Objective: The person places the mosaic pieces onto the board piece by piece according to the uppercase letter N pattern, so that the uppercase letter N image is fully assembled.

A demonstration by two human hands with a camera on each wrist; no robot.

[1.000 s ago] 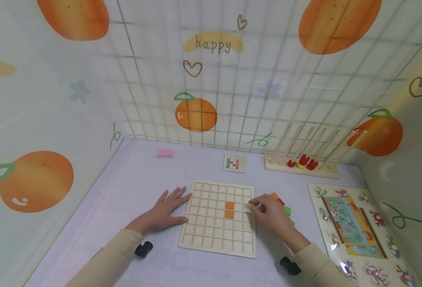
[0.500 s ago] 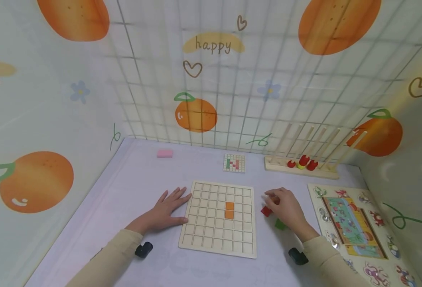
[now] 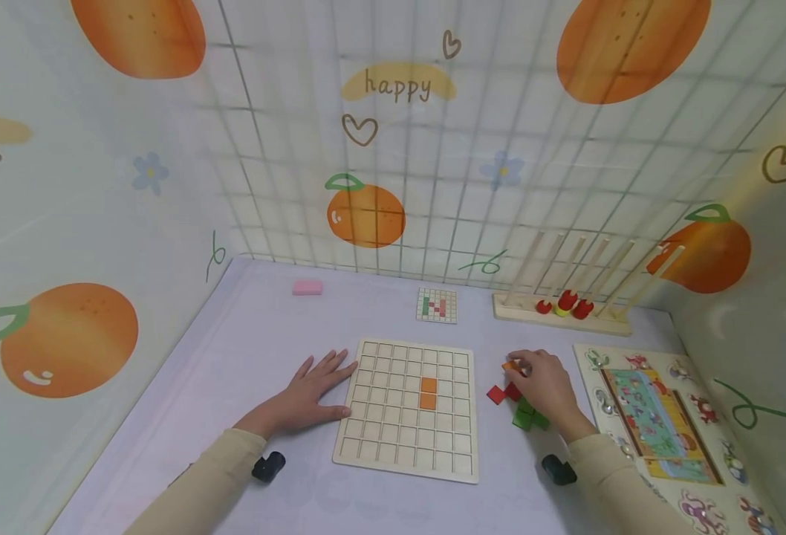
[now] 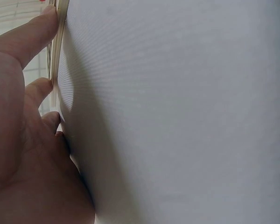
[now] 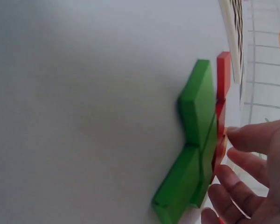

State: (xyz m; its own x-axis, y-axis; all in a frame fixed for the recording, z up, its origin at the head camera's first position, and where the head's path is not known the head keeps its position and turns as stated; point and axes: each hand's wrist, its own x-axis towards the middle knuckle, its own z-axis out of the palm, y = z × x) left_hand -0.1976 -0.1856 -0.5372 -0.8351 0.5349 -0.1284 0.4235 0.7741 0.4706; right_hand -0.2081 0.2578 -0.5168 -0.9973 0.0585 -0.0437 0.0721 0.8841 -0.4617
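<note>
My left hand [image 3: 309, 394] lies with spread fingers beside the wooden grid board [image 3: 382, 464], its fingertips and thumb touching the board's left edge. Two orange square tiles [image 3: 428, 401] sit in neighbouring cells, one above the other. Right of the board, my right hand [image 3: 543, 386] has its thumb and index finger at opposite edges of a loose orange tile [image 3: 511, 367], pinching it. Red tiles [image 3: 495, 394] and green tiles [image 3: 524, 416] lie just below and left of that hand. The right wrist view shows the green tiles [image 5: 198, 102] in front of the curled fingers, partly overlapping the orange one.
A small pattern card [image 3: 436, 305] lies behind the board. The pink block [image 3: 307, 287] is at the back left. At the back right stands a wooden peg rack [image 3: 560, 319] with red and yellow beads. A picture puzzle board [image 3: 607, 431] lies at the far right.
My right hand has moved right, from the board's right edge to the loose tiles, and its fingers have come to an orange tile. The left hand has stayed in place.
</note>
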